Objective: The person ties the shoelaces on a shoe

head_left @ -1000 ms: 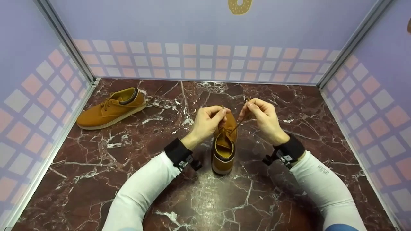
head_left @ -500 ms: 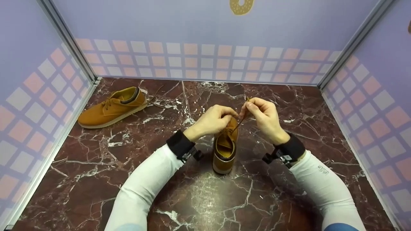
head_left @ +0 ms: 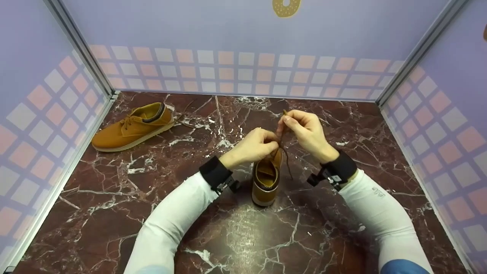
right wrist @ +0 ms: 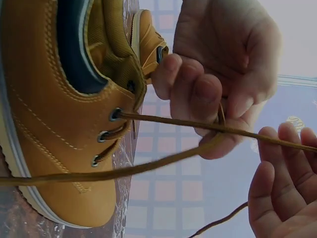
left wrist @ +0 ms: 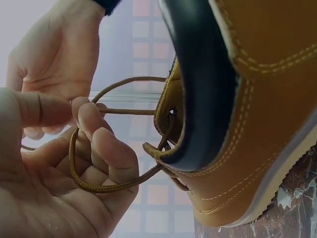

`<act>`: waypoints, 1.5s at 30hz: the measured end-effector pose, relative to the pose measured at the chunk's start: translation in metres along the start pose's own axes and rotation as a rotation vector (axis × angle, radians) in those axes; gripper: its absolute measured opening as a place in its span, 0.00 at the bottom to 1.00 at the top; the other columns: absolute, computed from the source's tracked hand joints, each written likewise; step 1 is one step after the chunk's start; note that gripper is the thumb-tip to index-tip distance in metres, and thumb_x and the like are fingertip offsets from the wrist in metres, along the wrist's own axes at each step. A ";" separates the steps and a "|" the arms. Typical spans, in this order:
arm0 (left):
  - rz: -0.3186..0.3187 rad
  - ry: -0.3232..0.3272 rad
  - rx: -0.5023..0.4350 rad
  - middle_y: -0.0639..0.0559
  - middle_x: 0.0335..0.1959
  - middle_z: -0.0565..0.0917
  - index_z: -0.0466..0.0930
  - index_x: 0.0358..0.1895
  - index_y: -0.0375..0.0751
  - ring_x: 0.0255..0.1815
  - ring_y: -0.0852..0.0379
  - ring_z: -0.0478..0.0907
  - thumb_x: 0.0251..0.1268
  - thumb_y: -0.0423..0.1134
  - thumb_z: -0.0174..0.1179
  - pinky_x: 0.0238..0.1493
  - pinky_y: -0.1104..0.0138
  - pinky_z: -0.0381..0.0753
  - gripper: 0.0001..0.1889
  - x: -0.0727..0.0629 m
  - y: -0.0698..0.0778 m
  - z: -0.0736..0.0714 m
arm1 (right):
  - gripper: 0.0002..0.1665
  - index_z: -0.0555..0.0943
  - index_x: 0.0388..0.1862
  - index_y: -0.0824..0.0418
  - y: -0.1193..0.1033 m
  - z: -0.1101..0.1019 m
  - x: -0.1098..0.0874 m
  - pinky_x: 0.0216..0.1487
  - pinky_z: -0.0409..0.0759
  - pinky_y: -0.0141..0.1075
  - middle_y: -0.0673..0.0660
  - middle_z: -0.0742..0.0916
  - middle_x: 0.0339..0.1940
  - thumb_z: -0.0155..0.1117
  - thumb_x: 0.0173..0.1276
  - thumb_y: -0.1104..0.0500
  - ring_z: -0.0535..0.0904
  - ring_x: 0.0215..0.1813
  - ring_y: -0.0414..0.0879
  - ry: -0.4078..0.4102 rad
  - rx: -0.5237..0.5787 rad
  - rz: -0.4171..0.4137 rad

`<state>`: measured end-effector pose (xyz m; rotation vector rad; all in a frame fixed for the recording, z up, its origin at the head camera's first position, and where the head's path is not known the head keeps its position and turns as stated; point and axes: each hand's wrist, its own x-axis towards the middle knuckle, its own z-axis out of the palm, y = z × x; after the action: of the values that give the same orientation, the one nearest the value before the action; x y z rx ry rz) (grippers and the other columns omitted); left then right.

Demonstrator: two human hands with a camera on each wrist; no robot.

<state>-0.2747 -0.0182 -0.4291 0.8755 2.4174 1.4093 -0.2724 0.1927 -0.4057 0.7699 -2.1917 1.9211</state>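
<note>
A tan lace-up shoe (head_left: 264,195) stands with its heel toward me, its dark collar and yellowish lining visible. My left hand (head_left: 255,146) is over the front of its opening and pinches the brown shoelace (right wrist: 168,123) where strands cross, as the right wrist view shows. In the left wrist view a lace loop (left wrist: 101,188) curves round the curled fingers of that hand. To the right and slightly higher, my right hand (head_left: 306,129) pinches the lace between thumb and forefinger. One loose lace end (head_left: 287,161) hangs down on the shoe's right side.
A matching tan shoe (head_left: 125,135), its lace tied, sits at the back left with its toe to the left. The dark red marbled tabletop (head_left: 152,198) is bounded by lilac walls (head_left: 228,34) with a printed checked band.
My left hand has moved right and slightly down onto the lace over the shoe. My right hand has shifted a little left and up, and a lace end now dangles beside the shoe.
</note>
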 end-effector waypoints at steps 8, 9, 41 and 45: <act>0.006 0.026 -0.070 0.57 0.18 0.81 0.83 0.25 0.46 0.18 0.66 0.75 0.81 0.42 0.64 0.25 0.74 0.74 0.19 0.001 -0.003 0.004 | 0.14 0.88 0.42 0.77 0.000 0.011 0.018 0.44 0.90 0.32 0.44 0.93 0.33 0.60 0.85 0.67 0.88 0.35 0.37 -0.052 -0.087 0.011; 0.001 0.027 -0.080 0.56 0.18 0.82 0.84 0.26 0.44 0.18 0.66 0.76 0.83 0.43 0.63 0.25 0.73 0.75 0.19 0.001 -0.003 0.005 | 0.14 0.88 0.42 0.76 0.000 0.013 0.019 0.45 0.89 0.31 0.44 0.93 0.33 0.61 0.85 0.67 0.88 0.36 0.37 -0.059 -0.107 0.012; -0.028 0.188 -0.306 0.55 0.26 0.90 0.93 0.48 0.30 0.24 0.63 0.83 0.89 0.37 0.60 0.25 0.73 0.81 0.15 0.007 -0.014 0.010 | 0.11 0.90 0.49 0.78 0.040 -0.026 -0.020 0.31 0.84 0.26 0.53 0.95 0.34 0.70 0.75 0.69 0.85 0.28 0.33 -0.361 -0.135 0.270; -0.004 0.202 -0.285 0.51 0.29 0.92 0.93 0.49 0.29 0.28 0.52 0.88 0.88 0.36 0.60 0.31 0.68 0.88 0.14 0.008 -0.013 0.009 | 0.11 0.89 0.49 0.79 0.043 -0.026 -0.021 0.33 0.84 0.25 0.45 0.94 0.32 0.72 0.74 0.69 0.84 0.30 0.34 -0.377 -0.107 0.287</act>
<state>-0.2824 -0.0117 -0.4443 0.6882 2.2674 1.8632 -0.2799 0.2258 -0.4476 0.9043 -2.7393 1.8820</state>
